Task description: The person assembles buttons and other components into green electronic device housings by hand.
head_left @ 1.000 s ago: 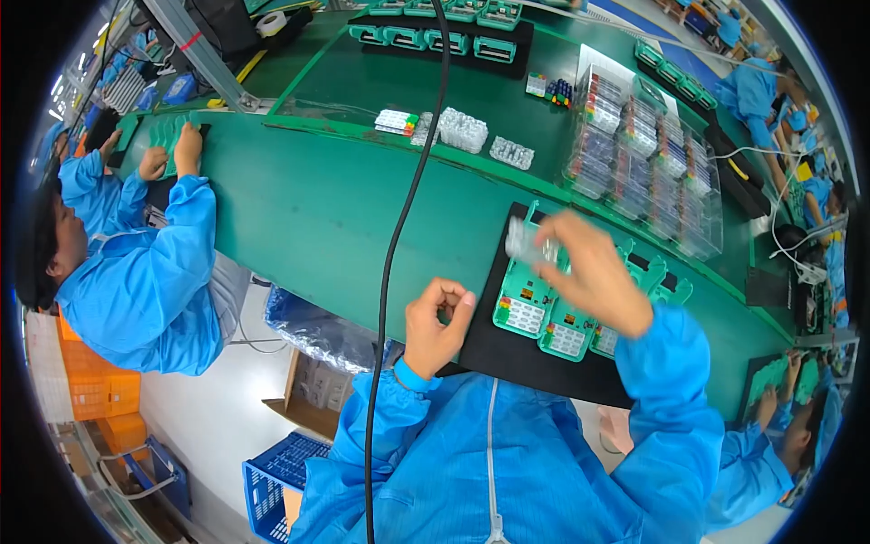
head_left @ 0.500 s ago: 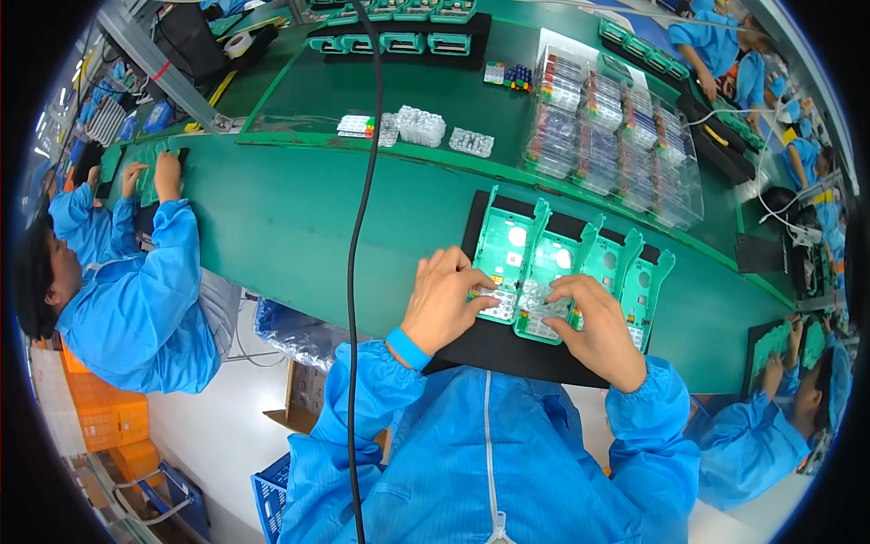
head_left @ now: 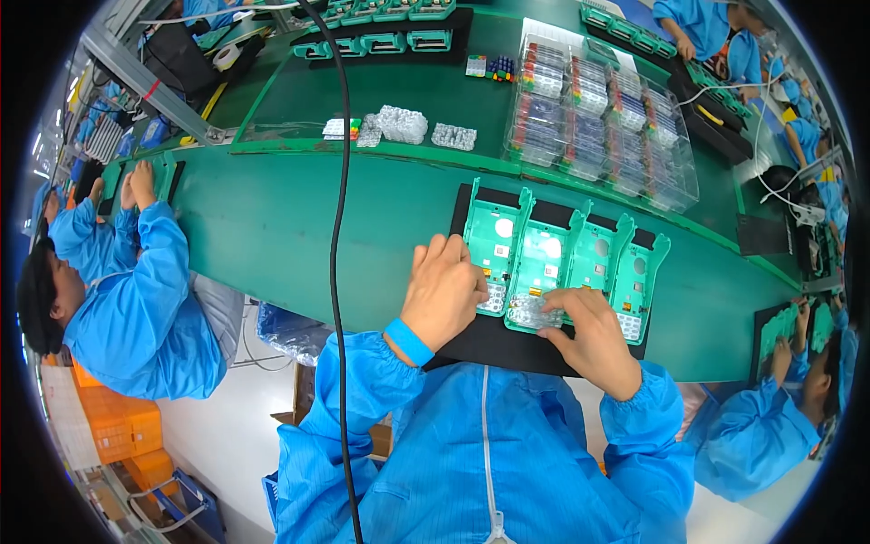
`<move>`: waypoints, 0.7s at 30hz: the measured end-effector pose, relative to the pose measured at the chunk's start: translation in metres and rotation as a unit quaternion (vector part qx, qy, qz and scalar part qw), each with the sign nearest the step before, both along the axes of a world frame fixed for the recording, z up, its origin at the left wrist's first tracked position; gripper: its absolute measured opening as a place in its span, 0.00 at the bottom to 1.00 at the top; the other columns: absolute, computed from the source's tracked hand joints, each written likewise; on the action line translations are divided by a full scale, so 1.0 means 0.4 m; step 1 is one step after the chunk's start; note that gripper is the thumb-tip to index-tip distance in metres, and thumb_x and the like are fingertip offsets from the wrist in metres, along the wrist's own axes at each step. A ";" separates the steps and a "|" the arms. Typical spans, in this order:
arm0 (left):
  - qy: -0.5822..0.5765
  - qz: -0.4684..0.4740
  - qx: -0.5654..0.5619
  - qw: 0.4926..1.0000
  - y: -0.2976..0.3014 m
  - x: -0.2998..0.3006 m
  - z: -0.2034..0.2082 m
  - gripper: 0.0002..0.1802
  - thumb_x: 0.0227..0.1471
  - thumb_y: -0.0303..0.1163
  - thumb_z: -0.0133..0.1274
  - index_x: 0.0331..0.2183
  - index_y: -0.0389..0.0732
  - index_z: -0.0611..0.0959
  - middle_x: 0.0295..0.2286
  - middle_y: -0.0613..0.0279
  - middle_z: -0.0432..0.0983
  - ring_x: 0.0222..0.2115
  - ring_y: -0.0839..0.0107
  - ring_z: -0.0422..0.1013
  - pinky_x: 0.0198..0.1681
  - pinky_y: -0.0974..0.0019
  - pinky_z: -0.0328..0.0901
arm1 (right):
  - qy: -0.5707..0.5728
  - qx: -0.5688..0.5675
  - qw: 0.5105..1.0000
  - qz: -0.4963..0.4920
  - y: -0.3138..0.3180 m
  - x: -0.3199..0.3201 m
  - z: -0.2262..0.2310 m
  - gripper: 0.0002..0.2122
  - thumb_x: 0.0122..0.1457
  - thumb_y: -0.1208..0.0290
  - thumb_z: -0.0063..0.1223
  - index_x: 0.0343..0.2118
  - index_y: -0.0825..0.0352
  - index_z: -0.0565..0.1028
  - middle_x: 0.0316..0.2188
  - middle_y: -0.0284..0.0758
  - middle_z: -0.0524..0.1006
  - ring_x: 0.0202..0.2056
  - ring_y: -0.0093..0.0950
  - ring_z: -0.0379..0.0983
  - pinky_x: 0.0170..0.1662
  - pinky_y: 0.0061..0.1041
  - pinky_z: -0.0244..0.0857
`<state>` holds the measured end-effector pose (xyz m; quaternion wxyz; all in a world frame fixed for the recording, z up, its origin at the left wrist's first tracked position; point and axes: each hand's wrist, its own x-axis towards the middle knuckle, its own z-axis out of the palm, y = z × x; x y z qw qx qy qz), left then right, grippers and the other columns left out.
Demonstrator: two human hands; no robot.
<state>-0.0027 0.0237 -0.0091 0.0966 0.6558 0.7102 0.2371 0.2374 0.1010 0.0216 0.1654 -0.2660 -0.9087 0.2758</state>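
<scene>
Several green plastic housings (head_left: 494, 231) lie side by side in a row before me. My left hand (head_left: 439, 288) is at the lower left edge of the leftmost one, its fingers curled together; whatever is between the fingertips is hidden. Beside them, a white button keypad (head_left: 492, 297) sits in that housing's lower end. My right hand (head_left: 594, 337) is over the second housing (head_left: 544, 249), thumb and fingers bent around the right end of a translucent grey-white keypad (head_left: 528, 311) in its lower end. The rightmost housing (head_left: 639, 272) also has a white keypad (head_left: 629, 326) at its bottom.
A black mat (head_left: 507, 350) lies under the housings. Beyond stands a clear compartment tray (head_left: 603, 122) of stacked keypads; loose grey-white keypads (head_left: 401, 124) lie left of it. A black cable (head_left: 337, 236) hangs across the view. Co-workers (head_left: 136, 299) sit on both sides.
My left thumb and forefinger, apart over the first keypad before, have come together and drawn back left. My right hand stays at the second housing's keypad. The whole view has shifted slightly.
</scene>
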 end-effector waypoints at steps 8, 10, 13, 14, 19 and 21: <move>-0.059 -0.027 0.094 0.993 -0.001 0.069 0.000 0.11 0.44 0.30 0.71 0.35 0.48 0.91 0.34 0.65 0.73 0.40 0.61 0.69 0.44 0.56 0.59 | -0.022 -0.005 0.998 0.051 -0.028 0.036 0.011 0.20 0.45 0.78 0.72 0.42 0.64 0.77 0.44 0.40 0.82 0.47 0.42 0.77 0.50 0.38 0.70; -0.054 -0.035 0.060 0.996 0.004 0.097 -0.007 0.12 0.43 0.31 0.71 0.35 0.49 0.92 0.34 0.65 0.72 0.40 0.62 0.68 0.43 0.56 0.59 | -0.007 0.019 1.000 0.007 -0.020 0.056 0.031 0.23 0.47 0.79 0.70 0.49 0.66 0.78 0.46 0.42 0.80 0.48 0.44 0.76 0.51 0.40 0.69; -0.046 -0.036 0.039 0.998 0.010 0.126 -0.018 0.13 0.41 0.33 0.73 0.34 0.50 0.93 0.34 0.66 0.71 0.40 0.63 0.68 0.43 0.57 0.58 | 0.003 -0.015 0.999 -0.048 0.004 0.090 0.060 0.26 0.49 0.82 0.69 0.55 0.67 0.77 0.46 0.43 0.78 0.48 0.45 0.75 0.50 0.40 0.71; -0.027 -0.042 0.044 0.998 0.014 0.128 0.015 0.13 0.41 0.33 0.73 0.34 0.50 0.93 0.33 0.66 0.71 0.40 0.63 0.68 0.43 0.57 0.58 | -0.001 -0.023 0.998 -0.066 0.011 0.109 0.060 0.26 0.49 0.82 0.69 0.54 0.68 0.78 0.46 0.42 0.77 0.48 0.45 0.75 0.50 0.39 0.71; -0.021 -0.085 0.007 0.996 0.039 0.161 -0.030 0.05 0.39 0.28 0.70 0.25 0.48 0.91 0.31 0.66 0.70 0.40 0.63 0.67 0.44 0.58 0.58 | -0.025 -0.056 0.994 -0.091 0.048 0.144 0.035 0.25 0.48 0.83 0.69 0.52 0.68 0.78 0.48 0.42 0.76 0.47 0.46 0.75 0.51 0.39 0.71; -0.011 -0.081 0.024 0.996 0.043 0.170 -0.006 0.04 0.39 0.26 0.68 0.22 0.48 0.89 0.31 0.66 0.70 0.40 0.62 0.67 0.45 0.58 0.58 | -0.051 -0.022 0.997 -0.062 0.067 0.139 0.012 0.25 0.48 0.83 0.69 0.52 0.68 0.78 0.48 0.42 0.76 0.48 0.47 0.75 0.53 0.40 0.69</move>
